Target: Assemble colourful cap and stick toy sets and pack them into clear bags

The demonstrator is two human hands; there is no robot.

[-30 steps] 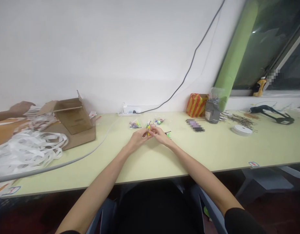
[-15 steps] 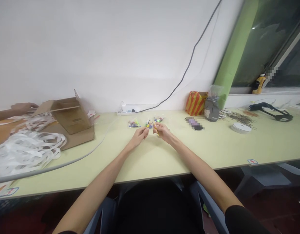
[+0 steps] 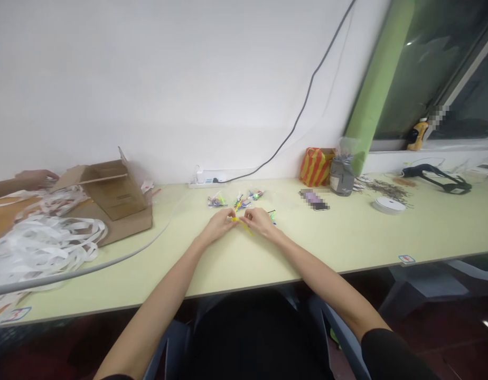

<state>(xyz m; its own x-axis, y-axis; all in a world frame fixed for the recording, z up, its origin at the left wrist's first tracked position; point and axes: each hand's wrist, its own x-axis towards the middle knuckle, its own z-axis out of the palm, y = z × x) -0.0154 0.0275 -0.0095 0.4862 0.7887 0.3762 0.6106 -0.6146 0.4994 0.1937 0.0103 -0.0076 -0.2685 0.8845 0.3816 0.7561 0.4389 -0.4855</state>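
Close together over the middle of the table, my left hand (image 3: 220, 224) and my right hand (image 3: 260, 220) pinch a thin yellow strip (image 3: 245, 227) between them. One end of it slants down under my right fingers; its exact kind is too small to make out. Just beyond my fingertips lie small clear bags with colourful pieces: one bag (image 3: 217, 199) to the left, another (image 3: 255, 195) to the right. Some green and dark small pieces (image 3: 272, 216) show beside my right hand, partly hidden by it.
White ribbon (image 3: 49, 243) and an open cardboard box (image 3: 113, 184) occupy the left, where another person's hand (image 3: 38, 175) reaches in. A grey cable (image 3: 121, 259) crosses the table. A power strip (image 3: 206, 182) sits by the wall. Rightward are a striped bag (image 3: 316, 167) and a white roll (image 3: 388, 205).
Both hands have come slightly nearer to me and lower, with fingertips closer together. The yellow strip now spans between them instead of standing at my right fingers.
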